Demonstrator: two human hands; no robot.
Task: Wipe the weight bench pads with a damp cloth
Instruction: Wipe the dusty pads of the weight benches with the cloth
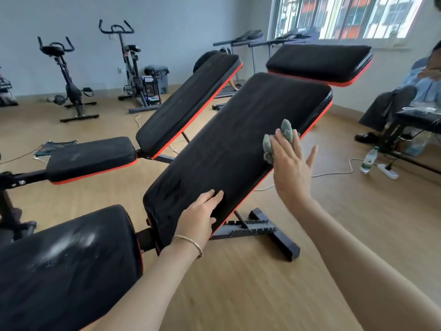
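The near weight bench has a black, red-edged back pad (pixel 226 151) tilted up through the middle of the view. Its seat pad (pixel 64 271) at the lower left carries whitish smears, and its head pad (pixel 319 63) sits at the upper right. My right hand (pixel 291 168) presses a grey-green cloth (pixel 286 130) against the back pad's right edge, fingers straight and thumb spread out. My left hand (pixel 200 213) rests flat on the pad's lower right edge, with a bracelet on the wrist.
A second bench (pixel 191 101) stands parallel on the left. Two exercise bikes (pixel 69 80) line the far wall. A seated person (pixel 405 96) is at the right, with a water bottle (pixel 368 160) and power strip (pixel 389 172) on the floor. The bench's base frame (pixel 269 232) juts out below.
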